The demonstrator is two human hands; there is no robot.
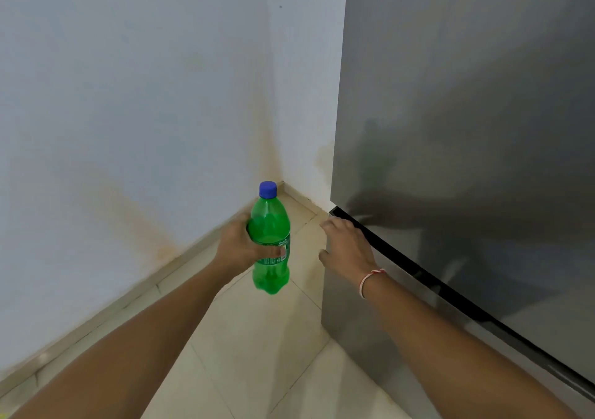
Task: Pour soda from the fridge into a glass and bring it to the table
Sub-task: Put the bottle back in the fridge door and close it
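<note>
The bottle [269,241] was translucent green plastic, glossy, with a smooth blue plastic cap [268,189] above the fingers and a printed film label [279,251] under the thumb. The fridge [467,128] at the other hand's fingertips was brushed grey metal with a soft sheen. The floor tiles [257,338] looked smooth, the wall [128,96] matt and stained.

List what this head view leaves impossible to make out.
- Fridge interior: head view, hidden behind its grey doors.
- Soda bottle label text: too small, partly under the left hand fingers.
- Right hand grip on the door edge: fingertips hidden behind it.
- Glass and table: outside the frame.
</note>
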